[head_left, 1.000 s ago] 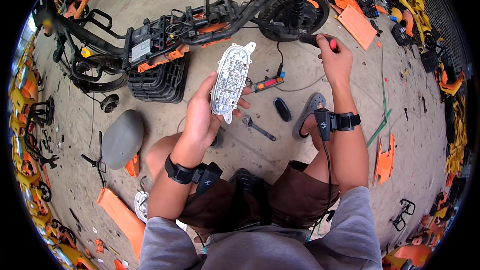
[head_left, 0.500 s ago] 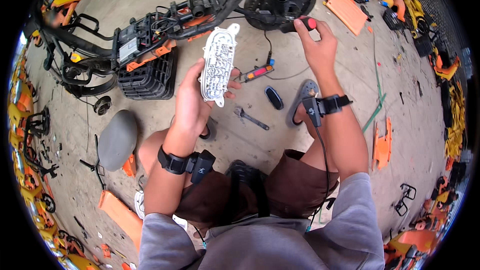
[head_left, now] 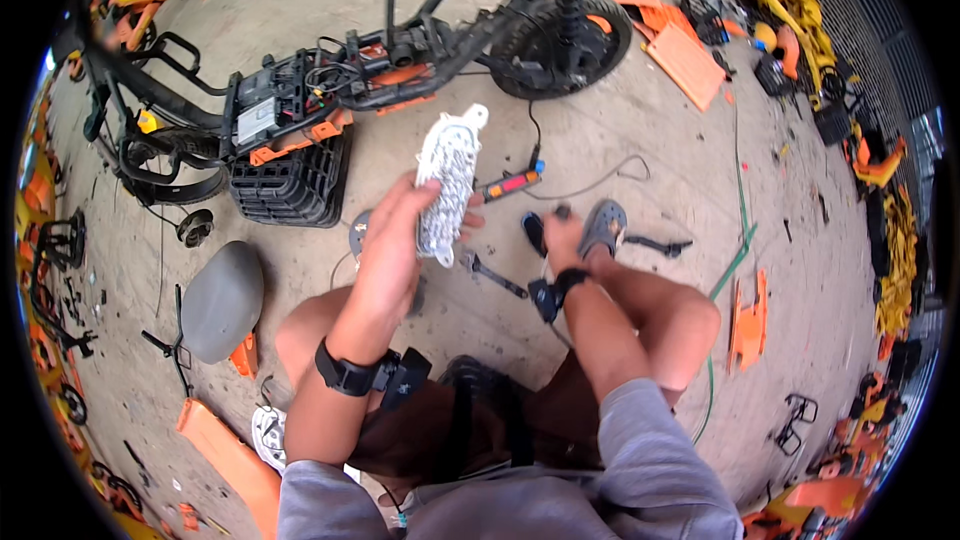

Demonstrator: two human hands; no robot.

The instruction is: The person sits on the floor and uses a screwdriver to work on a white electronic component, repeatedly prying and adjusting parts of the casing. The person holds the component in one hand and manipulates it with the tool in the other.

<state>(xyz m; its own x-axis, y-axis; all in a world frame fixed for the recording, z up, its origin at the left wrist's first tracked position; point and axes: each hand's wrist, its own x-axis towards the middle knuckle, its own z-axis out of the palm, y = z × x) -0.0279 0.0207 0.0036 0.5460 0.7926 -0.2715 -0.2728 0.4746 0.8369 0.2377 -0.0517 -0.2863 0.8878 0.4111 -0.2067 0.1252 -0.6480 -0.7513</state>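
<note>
My left hand (head_left: 395,240) is closed around a white oblong lamp housing (head_left: 446,185) with a silvery reflector face and small lugs at its ends. The thumb lies over its edge and the fingers come out behind it. Low over the floor, my right hand (head_left: 563,234) is closed, and a dark round end (head_left: 562,211) shows at its fingers; the rest of that thing is hidden. Right beside this hand lies a black oblong cover (head_left: 534,232). An adjustable wrench (head_left: 495,275) lies on the floor between my hands.
Ahead stands a stripped scooter frame (head_left: 400,90) with a rear wheel (head_left: 560,48) and a black crate (head_left: 290,178). A cabled red-and-orange lamp (head_left: 512,183) lies in front of it. A grey seat (head_left: 222,302) and orange panels (head_left: 685,65) lie around. A dark tool (head_left: 657,245) is by my right shoe.
My right hand has come down and left, from near the rear wheel to beside the black cover. The lamp housing has moved lower, and my left thumb now shows over its edge.
</note>
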